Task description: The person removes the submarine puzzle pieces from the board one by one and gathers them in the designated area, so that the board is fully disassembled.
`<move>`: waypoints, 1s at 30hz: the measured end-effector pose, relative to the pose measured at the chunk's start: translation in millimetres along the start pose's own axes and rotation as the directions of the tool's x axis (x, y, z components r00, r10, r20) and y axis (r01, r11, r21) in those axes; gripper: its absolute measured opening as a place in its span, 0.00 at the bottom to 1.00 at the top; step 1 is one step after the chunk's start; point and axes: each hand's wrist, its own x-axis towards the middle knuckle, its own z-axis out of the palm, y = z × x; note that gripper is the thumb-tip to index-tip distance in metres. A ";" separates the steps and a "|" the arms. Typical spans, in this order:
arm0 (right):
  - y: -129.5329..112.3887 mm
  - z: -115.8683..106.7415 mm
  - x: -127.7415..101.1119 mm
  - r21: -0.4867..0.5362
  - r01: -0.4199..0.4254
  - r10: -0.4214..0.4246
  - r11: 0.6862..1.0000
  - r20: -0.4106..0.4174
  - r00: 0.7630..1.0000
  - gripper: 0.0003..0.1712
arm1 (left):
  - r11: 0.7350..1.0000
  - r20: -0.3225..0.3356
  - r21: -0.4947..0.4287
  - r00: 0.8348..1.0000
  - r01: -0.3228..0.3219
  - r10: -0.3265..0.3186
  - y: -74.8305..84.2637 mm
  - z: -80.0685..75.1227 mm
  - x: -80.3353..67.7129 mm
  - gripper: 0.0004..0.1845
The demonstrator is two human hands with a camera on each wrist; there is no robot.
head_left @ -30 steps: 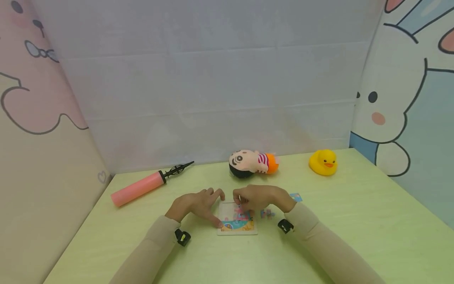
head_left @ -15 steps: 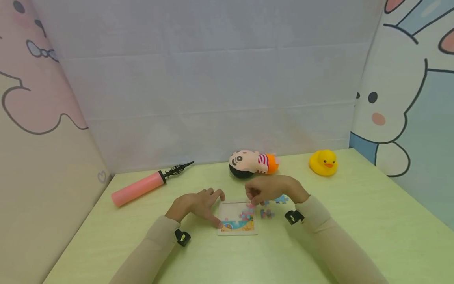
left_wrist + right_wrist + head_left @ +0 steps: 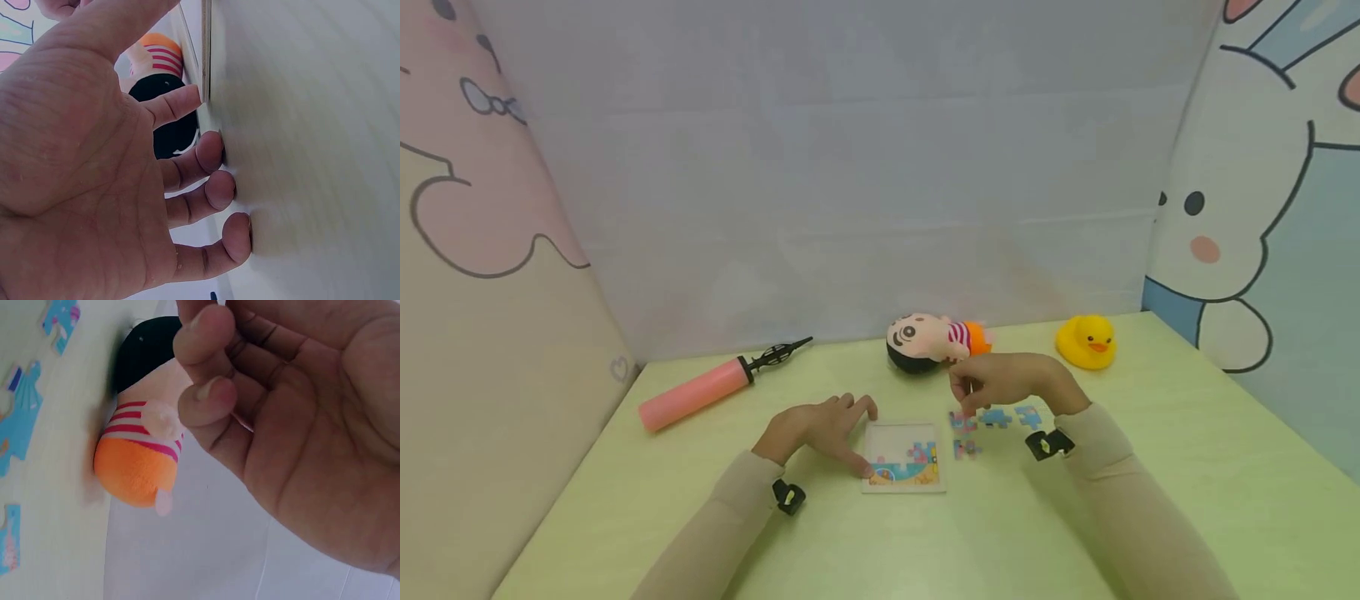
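A small puzzle tray [image 3: 891,435] lies on the table, its lower part filled with teal, yellow and pink pieces and its upper left bare. My left hand [image 3: 823,429] spans the tray's left side, thumb on the lower left corner. In the left wrist view the index fingertip [image 3: 187,100] touches the tray's corner, while the other fingertips rest on the table. My right hand [image 3: 1011,382] is right of the tray, thumb and fingers together on a pink puzzle piece [image 3: 964,423]. The right wrist view leaves that pinch out of sight.
Loose puzzle pieces lie right of the tray: a blue one [image 3: 997,418], another blue one [image 3: 1028,417] and a pinkish one [image 3: 967,450]. Farther back are a pink hand pump [image 3: 696,393], a plush doll [image 3: 936,340] and a yellow rubber duck [image 3: 1086,343].
My right hand has moved right from over the tray, and a pink puzzle piece has left the tray's upper right with it. The left hand keeps its place.
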 end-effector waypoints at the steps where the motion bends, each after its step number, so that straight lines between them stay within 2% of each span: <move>1: 1.4 -1.2 -1.9 0.013 0.006 -0.006 1.000 0.000 1.000 0.09 | 1.000 -0.001 0.003 1.000 0.006 -0.006 -0.2 -1.0 0.3 0.40; 6: 9.7 -0.5 -11.2 0.013 -0.013 0.013 1.000 0.018 1.000 0.08 | 1.000 0.002 -0.002 1.000 0.022 -0.022 -0.3 -3.8 0.0 0.40; 10: 16.5 4.2 -17.3 0.025 -0.068 0.067 0.997 0.032 0.997 0.08 | 1.000 0.002 -0.001 1.000 0.011 -0.011 0.7 -2.5 -0.2 0.39; 18: 25.6 9.0 -17.7 0.067 -0.180 0.176 0.981 0.068 0.982 0.07 | 0.999 0.005 0.013 0.999 0.047 -0.047 3.7 -2.4 0.2 0.39; 26: 31.1 9.1 -17.8 0.057 -0.182 0.175 0.982 0.108 0.979 0.06 | 1.000 0.004 0.021 1.000 0.010 -0.010 3.3 -2.6 -1.2 0.39; 30: 32.2 8.7 -17.8 0.032 -0.189 0.184 0.981 0.120 0.976 0.07 | 1.000 0.011 0.019 1.000 0.022 -0.023 3.2 -2.5 -1.3 0.39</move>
